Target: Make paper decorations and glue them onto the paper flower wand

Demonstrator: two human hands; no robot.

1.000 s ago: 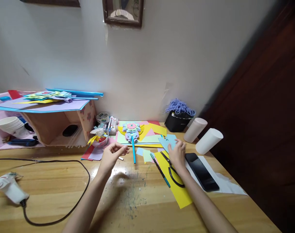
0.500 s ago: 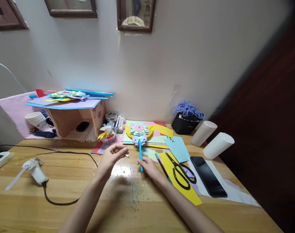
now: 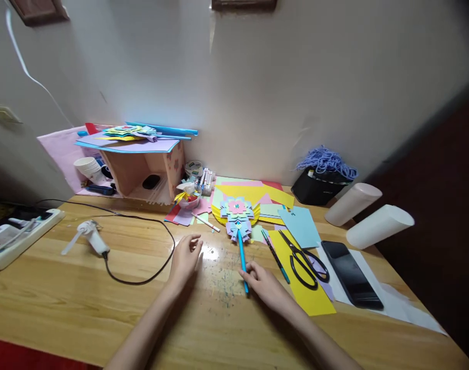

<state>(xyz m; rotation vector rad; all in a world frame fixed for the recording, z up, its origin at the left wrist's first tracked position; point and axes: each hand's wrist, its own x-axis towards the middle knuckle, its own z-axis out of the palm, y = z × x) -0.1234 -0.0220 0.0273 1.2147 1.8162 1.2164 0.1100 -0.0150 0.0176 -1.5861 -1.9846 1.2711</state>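
Observation:
My right hand [image 3: 259,280] is closed around the lower part of the blue stick of a layered paper flower wand [image 3: 241,252]. Its pink, lilac and pale green head [image 3: 236,207] has yellow pleated wings and lies toward the back of the table. My left hand [image 3: 186,255] rests low over the wood, left of the stick, fingers loosely bent and apart, with nothing seen in them. A white marker [image 3: 206,222] lies just beyond it. Close to my right hand are a green pen [image 3: 276,256] and black-handled scissors [image 3: 304,264] on yellow paper [image 3: 315,304].
At left lie a white glue gun [image 3: 93,239] with its black cord and a power strip [image 3: 26,239]. A pink box [image 3: 176,169] holds another paper flower on top. At right are a phone [image 3: 352,275], two white rolls [image 3: 379,226] and a black pouch [image 3: 315,187] with purple yarn.
My left hand has lowered toward the table. The view has tilted down and turned left. My right hand still holds the blue stick, and the white marker is now in plain sight.

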